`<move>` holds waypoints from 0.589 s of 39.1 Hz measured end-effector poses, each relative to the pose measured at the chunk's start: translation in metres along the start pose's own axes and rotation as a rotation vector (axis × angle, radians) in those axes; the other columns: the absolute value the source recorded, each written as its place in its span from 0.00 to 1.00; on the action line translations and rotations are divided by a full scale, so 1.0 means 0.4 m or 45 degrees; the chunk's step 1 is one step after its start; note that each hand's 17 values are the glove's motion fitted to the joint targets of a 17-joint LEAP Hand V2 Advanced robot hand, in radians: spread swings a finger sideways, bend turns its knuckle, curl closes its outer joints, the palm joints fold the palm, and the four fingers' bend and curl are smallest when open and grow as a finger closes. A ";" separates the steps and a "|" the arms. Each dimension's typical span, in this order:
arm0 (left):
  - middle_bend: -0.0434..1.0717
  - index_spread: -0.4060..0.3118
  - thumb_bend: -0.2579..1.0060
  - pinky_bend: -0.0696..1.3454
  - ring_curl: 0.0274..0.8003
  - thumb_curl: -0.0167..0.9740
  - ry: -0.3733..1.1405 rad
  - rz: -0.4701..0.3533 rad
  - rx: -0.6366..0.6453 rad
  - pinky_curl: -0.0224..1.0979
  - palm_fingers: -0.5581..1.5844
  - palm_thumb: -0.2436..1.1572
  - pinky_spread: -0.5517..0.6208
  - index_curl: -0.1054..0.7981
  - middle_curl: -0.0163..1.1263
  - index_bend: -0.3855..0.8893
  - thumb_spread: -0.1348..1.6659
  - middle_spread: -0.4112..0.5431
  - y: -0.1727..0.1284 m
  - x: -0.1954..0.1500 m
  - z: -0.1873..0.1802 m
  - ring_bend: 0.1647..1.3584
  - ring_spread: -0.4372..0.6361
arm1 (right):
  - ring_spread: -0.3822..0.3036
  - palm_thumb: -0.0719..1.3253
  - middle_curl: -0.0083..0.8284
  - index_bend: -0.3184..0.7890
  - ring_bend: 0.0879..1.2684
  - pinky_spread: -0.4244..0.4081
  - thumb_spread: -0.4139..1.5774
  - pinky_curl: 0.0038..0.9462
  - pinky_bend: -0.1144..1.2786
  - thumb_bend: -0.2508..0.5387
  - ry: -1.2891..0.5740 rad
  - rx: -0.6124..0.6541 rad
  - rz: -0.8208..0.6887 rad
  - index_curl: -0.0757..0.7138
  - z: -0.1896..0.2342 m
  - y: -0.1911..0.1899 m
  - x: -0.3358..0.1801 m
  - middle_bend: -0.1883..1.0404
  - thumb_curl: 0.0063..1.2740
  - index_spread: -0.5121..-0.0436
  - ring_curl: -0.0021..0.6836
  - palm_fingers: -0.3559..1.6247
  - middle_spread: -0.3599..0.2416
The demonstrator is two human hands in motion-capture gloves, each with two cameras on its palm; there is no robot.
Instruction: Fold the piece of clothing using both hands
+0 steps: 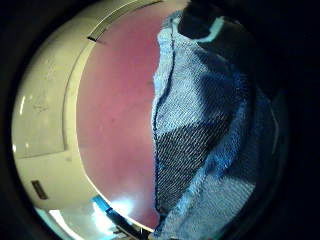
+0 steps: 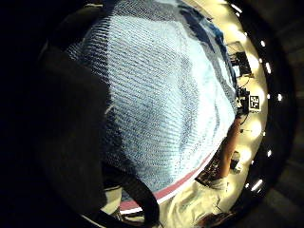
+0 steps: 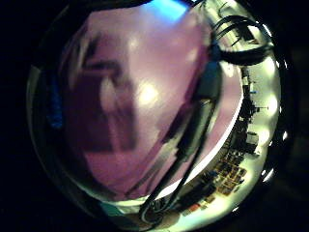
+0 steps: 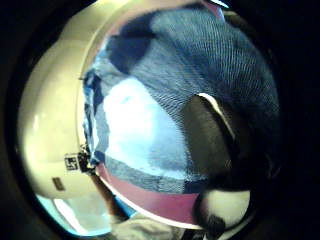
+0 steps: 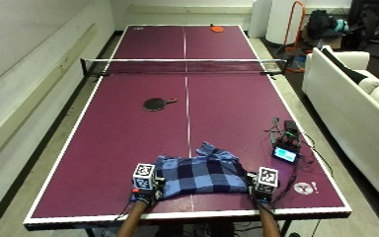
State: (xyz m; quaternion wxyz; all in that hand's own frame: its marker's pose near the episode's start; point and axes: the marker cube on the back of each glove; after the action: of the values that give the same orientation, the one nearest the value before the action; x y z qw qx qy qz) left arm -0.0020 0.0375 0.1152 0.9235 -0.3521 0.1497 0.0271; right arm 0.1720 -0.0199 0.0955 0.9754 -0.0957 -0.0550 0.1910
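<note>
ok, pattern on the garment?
Blue and dark navy plaid shirt, clearest in the outside view.

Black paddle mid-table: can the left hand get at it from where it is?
Probably not without leaning in. The left hand is at the near edge on the plaid shirt; the black paddle lies well up the bare table, nothing between.

left hand (image 5: 145, 189) and right hand (image 5: 263, 186) low, well apart, forearms extended forward, grip hidden
</note>
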 end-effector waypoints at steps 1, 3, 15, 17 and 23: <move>0.15 0.36 0.18 0.31 0.41 0.12 0.004 0.003 0.011 0.41 0.43 0.16 0.71 0.52 0.33 0.43 0.84 0.40 -0.005 0.009 0.000 0.26 0.49 | 0.49 0.39 0.50 0.44 0.27 0.75 0.83 0.31 0.27 0.36 0.002 0.067 -0.013 0.44 0.009 -0.010 0.006 0.46 0.17 0.39 0.47 0.37 0.40; 0.16 0.36 0.19 0.31 0.40 0.12 0.007 0.009 0.023 0.40 0.43 0.16 0.73 0.52 0.32 0.44 0.85 0.41 -0.015 0.032 -0.002 0.26 0.51 | 0.40 0.45 0.52 0.46 0.31 0.74 0.84 0.26 0.18 0.41 0.046 0.175 -0.041 0.45 0.059 -0.053 0.020 0.54 0.18 0.37 0.45 0.46 0.33; 0.17 0.39 0.20 0.33 0.38 0.12 -0.032 0.039 -0.182 0.38 0.42 0.16 0.80 0.52 0.29 0.42 0.90 0.44 -0.059 0.201 -0.007 0.27 0.57 | 0.19 0.65 0.52 0.31 0.62 0.41 0.79 0.28 0.38 0.50 -0.350 0.117 0.185 0.43 0.035 -0.259 0.124 0.50 0.24 0.34 0.64 0.77 0.17; 0.17 0.39 0.20 0.34 0.38 0.12 -0.049 0.055 -0.171 0.38 0.42 0.17 0.81 0.52 0.29 0.42 0.90 0.44 -0.065 0.223 -0.010 0.27 0.58 | 0.18 0.66 0.52 0.30 0.63 0.32 0.77 0.32 0.44 0.50 -0.664 0.102 0.181 0.41 -0.077 -0.207 0.087 0.49 0.24 0.35 0.66 0.78 0.16; 0.18 0.40 0.20 0.33 0.39 0.12 0.036 0.049 -0.140 0.37 0.43 0.17 0.81 0.51 0.28 0.41 0.92 0.44 -0.067 0.240 -0.024 0.31 0.57 | 0.18 0.71 0.52 0.32 0.65 0.20 0.73 0.38 0.50 0.48 -1.133 0.294 0.032 0.38 -0.332 -0.091 -0.076 0.48 0.27 0.35 0.68 0.78 0.17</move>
State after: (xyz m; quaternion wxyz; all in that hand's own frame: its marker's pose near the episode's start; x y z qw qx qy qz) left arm 0.0912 0.0057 0.0971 0.8999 -0.3996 0.1678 0.0479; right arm 0.1762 -0.0864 -0.0287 0.8587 0.1044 -0.4458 0.2302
